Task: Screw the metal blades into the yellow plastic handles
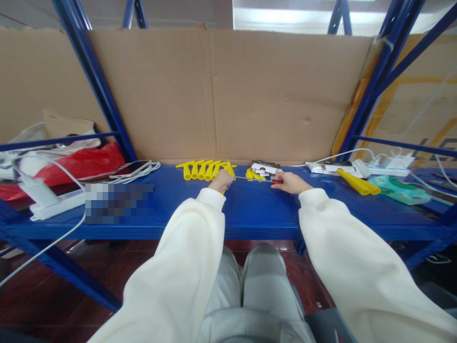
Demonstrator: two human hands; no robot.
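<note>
My left hand (222, 181) is closed around a yellow plastic piece (229, 168), with part of it showing above the fingers. A screwdriver (277, 181) with a red handle is gripped in my right hand (292, 183). Its thin metal shaft runs left across to the yellow piece; whether the tip touches it is too small to tell. Just left of my left hand, several yellow funnel-like pieces (200, 171) stand in a row. Between and behind my hands lie small flat yellow parts (251, 174) beside small black-and-white packets (266, 167).
The blue shelf (260, 207) has a cardboard panel (285, 95) behind it. Leftward are a red bag (84, 164), a white power strip (59, 205) and cables. To the right are two yellow tubes (357, 183), a green packet (400, 189) and a charger strip (391, 164).
</note>
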